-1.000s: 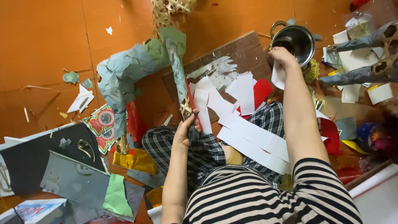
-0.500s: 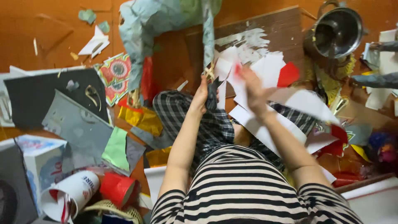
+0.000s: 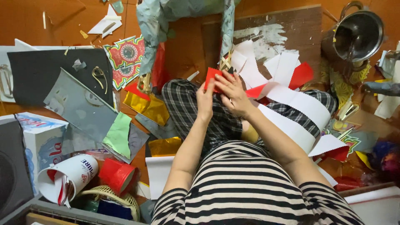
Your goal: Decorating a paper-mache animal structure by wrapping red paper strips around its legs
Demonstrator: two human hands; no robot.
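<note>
My left hand [image 3: 205, 100] and my right hand [image 3: 231, 92] meet above my checked-trouser knees, both pinching a small red paper piece [image 3: 212, 79]. Just beyond the fingers stands the thin paper-wrapped leg [image 3: 227, 29] of a blue-grey paper-covered figure [image 3: 166, 16], ending in woven cane [image 3: 225, 63]. White paper strips [image 3: 300, 108] with zigzag edges lie across my right leg, with more red paper [image 3: 301, 75] among them.
A steel pot [image 3: 358, 35] stands far right on a brown board [image 3: 275, 25]. Gold foil [image 3: 150, 107], green paper [image 3: 118, 134], dark card sheets [image 3: 46, 75], patterned paper [image 3: 127, 56], a white cup [image 3: 68, 178], a red cup [image 3: 116, 175] and a box [image 3: 41, 137] litter the orange floor at left.
My right hand came back from the steel pot to my lap. Both hands have come together on the red paper piece. The view has shifted down and left.
</note>
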